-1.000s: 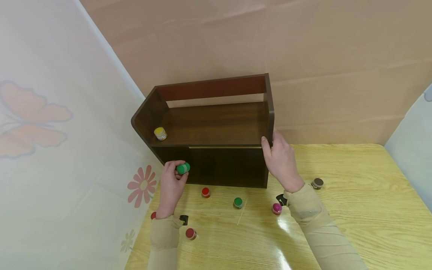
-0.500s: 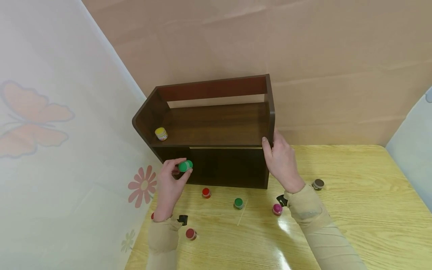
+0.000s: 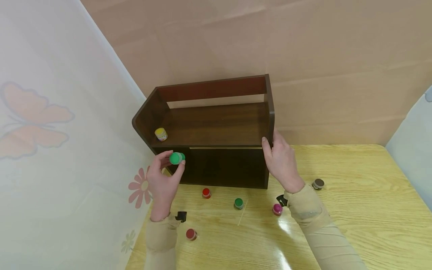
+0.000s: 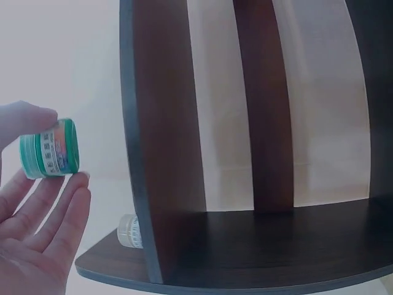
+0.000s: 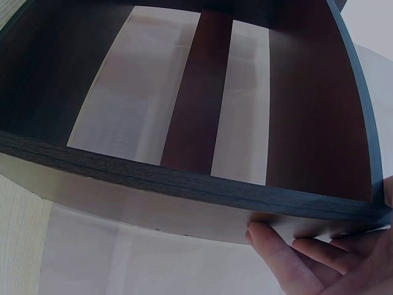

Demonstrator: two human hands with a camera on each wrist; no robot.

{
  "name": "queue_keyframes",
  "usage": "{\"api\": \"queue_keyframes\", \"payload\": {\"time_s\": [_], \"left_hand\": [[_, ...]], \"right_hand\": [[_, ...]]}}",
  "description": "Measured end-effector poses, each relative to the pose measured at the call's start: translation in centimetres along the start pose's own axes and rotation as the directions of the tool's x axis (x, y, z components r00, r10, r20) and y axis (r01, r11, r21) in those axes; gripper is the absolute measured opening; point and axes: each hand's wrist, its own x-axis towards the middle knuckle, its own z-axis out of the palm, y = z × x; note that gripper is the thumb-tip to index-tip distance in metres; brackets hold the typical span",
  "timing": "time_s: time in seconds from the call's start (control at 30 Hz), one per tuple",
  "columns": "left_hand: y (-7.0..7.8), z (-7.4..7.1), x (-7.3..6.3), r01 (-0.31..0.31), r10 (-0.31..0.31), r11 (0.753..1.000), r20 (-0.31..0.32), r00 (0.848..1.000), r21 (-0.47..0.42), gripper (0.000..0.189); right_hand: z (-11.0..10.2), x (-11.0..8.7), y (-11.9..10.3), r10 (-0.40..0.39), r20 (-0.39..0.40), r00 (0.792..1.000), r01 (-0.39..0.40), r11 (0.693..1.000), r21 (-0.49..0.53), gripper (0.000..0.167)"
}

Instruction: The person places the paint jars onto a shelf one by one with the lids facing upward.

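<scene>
In the head view my left hand [image 3: 163,183] pinches a small green paint jar [image 3: 176,158] between thumb and fingers, held up before the left front of a dark brown wooden shelf [image 3: 216,123]. The left wrist view shows the jar's printed label [image 4: 55,150]. My right hand [image 3: 282,165] grips the shelf's right side panel [image 3: 270,108], thumb at the front edge and fingers on the outer face. The right wrist view shows those fingers [image 5: 276,252] against the panel. A yellow paint jar [image 3: 161,134] stands at the left end of the upper board.
Before the shelf, on the wood-grain table [image 3: 354,210], stand a red jar [image 3: 206,193], a dark red jar [image 3: 191,234], another green jar [image 3: 238,203] and a magenta jar [image 3: 277,209]. A dark brown jar [image 3: 318,183] is at the right. A patterned wall sheet [image 3: 101,157] borders the left.
My left hand has shifted slightly right, then back left and up, with the green jar turning so its end faces the head camera more. The right hand keeps its place on the panel.
</scene>
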Motion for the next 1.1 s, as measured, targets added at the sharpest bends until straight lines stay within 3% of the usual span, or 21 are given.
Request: {"api": "queue_keyframes", "payload": {"time_s": [0.13,0.27,0.63,0.87,1.1], "left_hand": [[0.1,0.1,0.8,-0.019,0.017,0.999,-0.051,0.999,-0.041,0.042],[-0.1,0.4,1.7,-0.029,0.026,0.998,-0.055,0.998,-0.062,0.042],[-0.8,1.4,3.5,0.088,-0.089,0.995,-0.029,0.996,-0.037,0.045],[-1.7,2.6,4.5,0.077,-0.077,0.997,-0.054,0.996,-0.013,0.043],[-1.9,3.2,4.7,0.110,-0.108,0.993,-0.060,0.992,0.044,0.045]], "right_hand": [[0.0,0.0,0.1,0.007,0.008,1.000,-0.007,1.000,0.000,0.048],[0.1,0.0,0.1,0.011,0.013,1.000,-0.011,1.000,0.000,0.050],[0.1,0.1,0.2,0.004,0.010,1.000,-0.004,1.000,-0.004,0.052],[0.2,0.2,0.2,-0.009,0.001,1.000,0.009,1.000,-0.006,0.050],[0.1,0.1,0.2,0.005,0.003,1.000,-0.005,1.000,0.002,0.050]]}}
